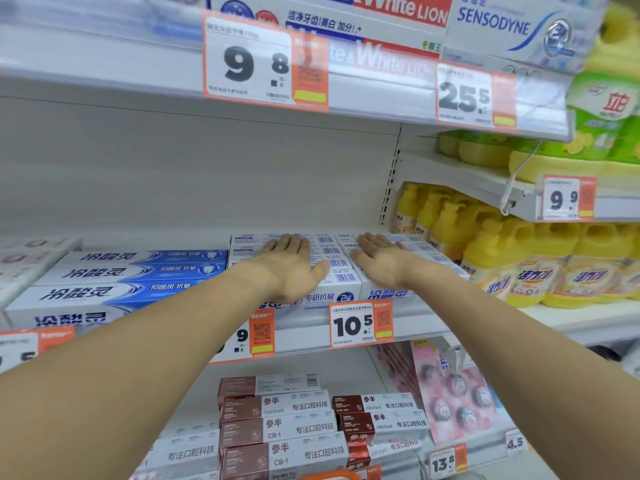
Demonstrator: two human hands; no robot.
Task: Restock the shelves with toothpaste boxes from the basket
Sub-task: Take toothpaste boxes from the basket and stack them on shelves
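Two flat hands on white toothpaste boxes, middle shelf, 12 o'clock.
Left hand (294,261) and right hand (379,259) lie spread, palms down, on the barcoded white-and-blue toothpaste boxes (337,268); behind them, open shelf room up to the back panel (207,174).

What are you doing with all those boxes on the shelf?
A person is tidying toothpaste boxes on a shop shelf. The left hand and the right hand both lie flat, fingers straight, on top of the white toothpaste boxes on the middle shelf, above the 10.5 price tag. Neither hand grips a box. Blue toothpaste boxes sit to the left, yellow bottles to the right.
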